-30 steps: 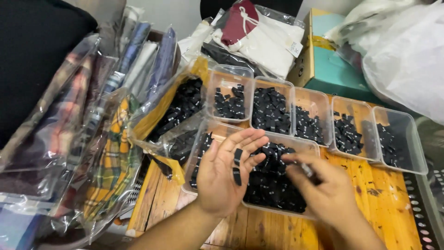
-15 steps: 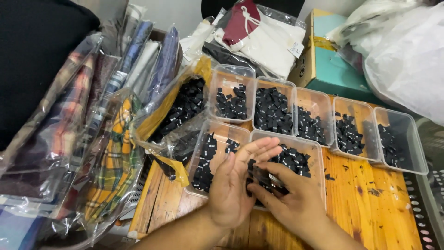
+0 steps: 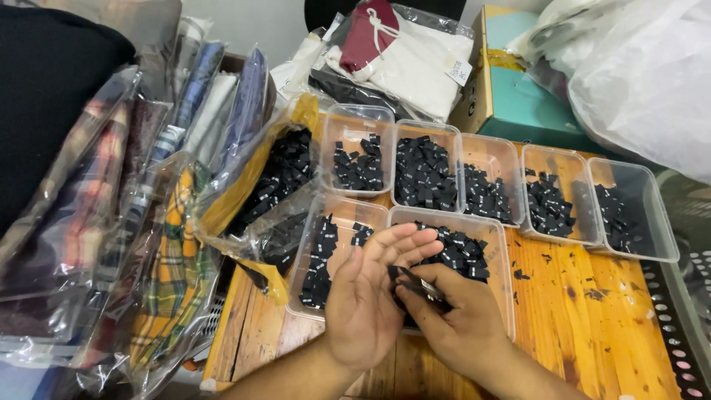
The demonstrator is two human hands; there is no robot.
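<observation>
On the wooden table (image 3: 592, 326): stained orange planks under seven clear tubs, loose black specks scattered at the right.
Room around: bagged plaid and striped fabric (image 3: 133, 244) stacked at the left, a teal box (image 3: 533, 96) and white plastic sacks (image 3: 637, 74) behind, folded white and maroon cloth in a bag (image 3: 404, 44) at the back.
Back row of tubs (image 3: 503, 174): five in a line, each part-filled with small black folded tags, levels thinning toward the right.
Front tubs (image 3: 333, 252): two, set just before the row; hands working above the right one.
Open clear bag (image 3: 274, 185): lying left of the tubs, spilling the same black pieces.
Left hand (image 3: 366, 296): palm turned up and cupped, fingers loosely spread, serving as a tray just over the front tub.
Right hand (image 3: 459, 318): thumb and fingertips pinching a few black tags (image 3: 415, 283) against the left palm.
Doing it well, as a judgement: best kept low over the tub for catching drops, edges squared before release, grip light to avoid creasing, one kind per tub.
</observation>
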